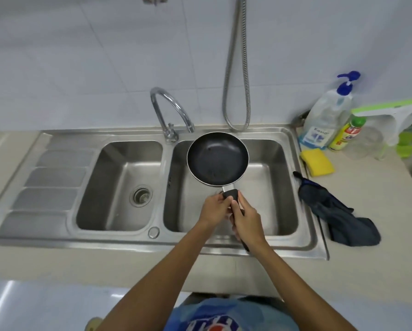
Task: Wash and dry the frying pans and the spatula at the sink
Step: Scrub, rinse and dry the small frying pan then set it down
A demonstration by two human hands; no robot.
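A white tiled wall (80, 56) rises behind a pale beige countertop (367, 187), and set into that counter is a stainless steel sink (128, 242) with two basins and a ribbed drainboard (47, 187) on the far left. The left basin (119, 168) shows its round drain strainer (141, 196). A curved chrome faucet (169, 108) stands on the back rim between the basins, and a metal hose (236, 68) hangs in a loop down the wall to its right.

I hold the frying pan (218, 158) over the right basin (272, 187), dark inside facing up, its far rim close to the faucet spout. My left hand (213, 207) grips the black handle (231, 194) close to the pan, fingers curled round it. My right hand (246, 219) wraps the same handle just behind, touching the left.

On the counter to the right, a yellow sponge (317, 162) sits just beside the sink edge, with a dark cloth (331, 209) crumpled nearer me. Against the wall stand a clear pump bottle (324, 115) with a blue top and a yellow bottle (346, 136) with a green cap.
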